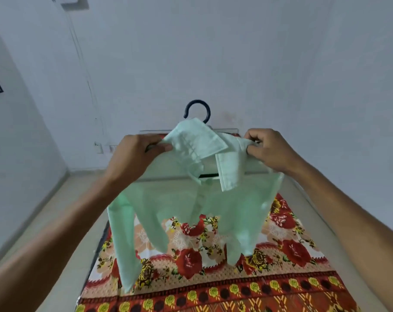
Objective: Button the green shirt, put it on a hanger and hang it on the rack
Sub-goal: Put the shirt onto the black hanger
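A pale green shirt [213, 206] is held up in the air on a dark hanger [197, 110], above a bed with a red floral bedsheet [213, 278].

The shirt hangs in front of the white wall [236, 52], its sleeves falling down toward the sheet, its collar standing up and partly turned. The left hand [134, 154] is closed on the left shoulder of the shirt. The right hand [269, 149] pinches the right shoulder cloth between thumb and fingers. Only the hook of the hanger and a short dark bar under the collar are visible.
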